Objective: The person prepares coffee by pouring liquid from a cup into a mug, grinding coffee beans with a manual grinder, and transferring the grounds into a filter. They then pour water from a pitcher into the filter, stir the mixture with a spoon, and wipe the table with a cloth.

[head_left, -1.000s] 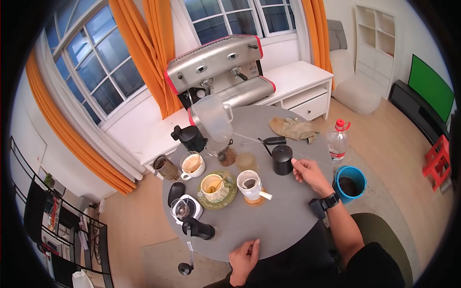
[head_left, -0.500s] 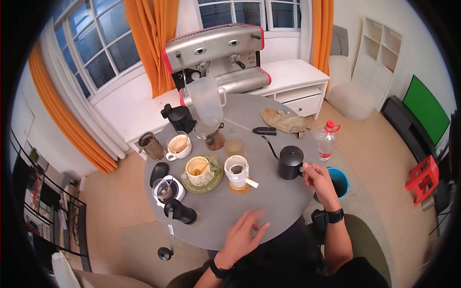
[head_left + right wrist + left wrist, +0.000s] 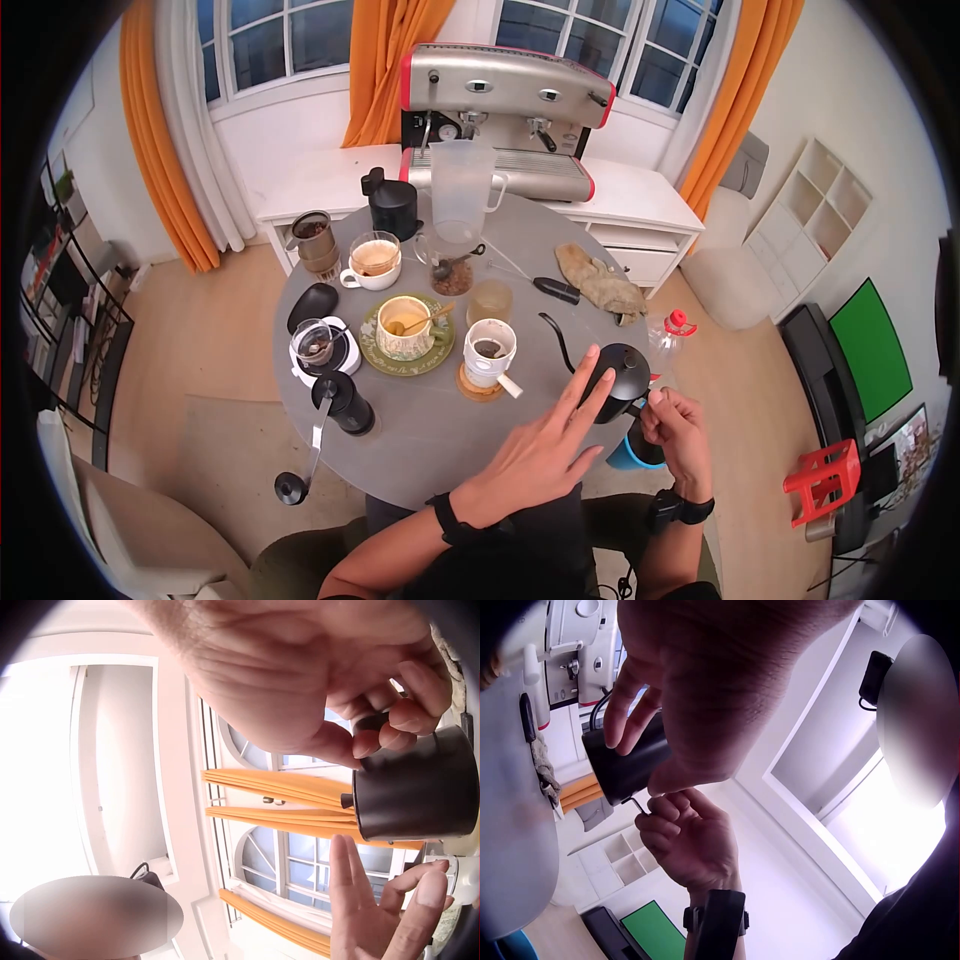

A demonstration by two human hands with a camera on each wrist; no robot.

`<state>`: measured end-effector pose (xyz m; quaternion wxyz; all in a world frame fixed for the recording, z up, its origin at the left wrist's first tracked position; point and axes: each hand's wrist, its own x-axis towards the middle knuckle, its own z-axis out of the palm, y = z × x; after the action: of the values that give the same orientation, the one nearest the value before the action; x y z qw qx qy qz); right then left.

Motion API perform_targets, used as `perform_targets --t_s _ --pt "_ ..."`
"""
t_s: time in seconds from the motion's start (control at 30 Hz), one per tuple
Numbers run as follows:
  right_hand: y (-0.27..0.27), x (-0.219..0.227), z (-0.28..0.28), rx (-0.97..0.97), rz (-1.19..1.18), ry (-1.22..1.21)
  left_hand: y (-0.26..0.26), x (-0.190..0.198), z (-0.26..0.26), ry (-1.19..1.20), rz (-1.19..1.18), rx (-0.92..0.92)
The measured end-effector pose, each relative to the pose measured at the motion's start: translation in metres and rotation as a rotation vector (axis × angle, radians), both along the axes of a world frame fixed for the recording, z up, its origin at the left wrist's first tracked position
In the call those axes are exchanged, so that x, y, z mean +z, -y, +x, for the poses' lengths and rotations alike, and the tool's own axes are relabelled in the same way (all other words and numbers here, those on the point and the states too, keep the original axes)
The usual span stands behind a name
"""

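The right hand (image 3: 680, 432) pinches the handle (image 3: 636, 409) of the black kettle (image 3: 626, 376); near it, the left hand (image 3: 528, 455) (grip wide) extends its fingers.

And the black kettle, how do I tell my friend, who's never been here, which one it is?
Find the big silver coffee machine, then the round grey table in front of it. By the table's right edge, the person's right hand holds the kettle. Unlike the black jug and black hand grinder, it has a long, thin, curvy spout.
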<state>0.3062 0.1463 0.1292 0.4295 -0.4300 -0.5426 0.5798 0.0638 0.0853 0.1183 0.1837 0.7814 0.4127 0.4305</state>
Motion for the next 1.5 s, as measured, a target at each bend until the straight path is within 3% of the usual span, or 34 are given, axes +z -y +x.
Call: perform_targets --t_s 0.73,1.5 --pt "-0.014 0.068 -0.031 0.146 0.173 0.472 0.013 -0.005 -0.007 -0.034 -0.03 0.081" --pt "-0.007 0.09 -0.038 0.107 0.378 0.668 0.011 -0.009 -0.005 0.024 -0.05 0.063"
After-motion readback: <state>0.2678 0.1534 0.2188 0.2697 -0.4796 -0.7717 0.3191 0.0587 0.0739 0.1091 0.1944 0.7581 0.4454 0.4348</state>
